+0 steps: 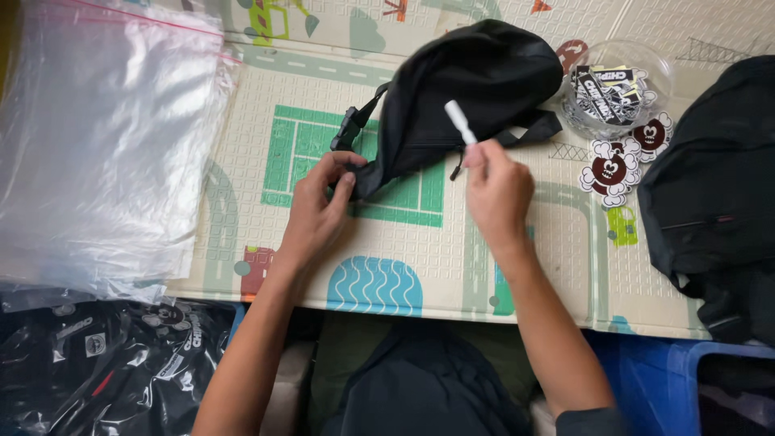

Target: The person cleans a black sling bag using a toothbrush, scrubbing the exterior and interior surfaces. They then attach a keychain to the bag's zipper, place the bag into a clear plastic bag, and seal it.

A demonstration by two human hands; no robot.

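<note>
A black waist bag [472, 89] with a strap and buckle lies on a patterned play mat [242, 218]. My left hand [319, 210] pinches the bag's lower left corner near the buckle. My right hand [496, 190] holds a small white stick-shaped object [460, 123] upright, right at the bag's zipper edge, its tip resting over the black fabric.
A stack of clear zip bags [105, 137] lies at the left. A clear round bowl of stickers [617, 85] stands at the upper right, with loose cartoon stickers [609, 173] beside it. More black bags [714, 194] are at the right, wrapped black items [97, 363] at the lower left.
</note>
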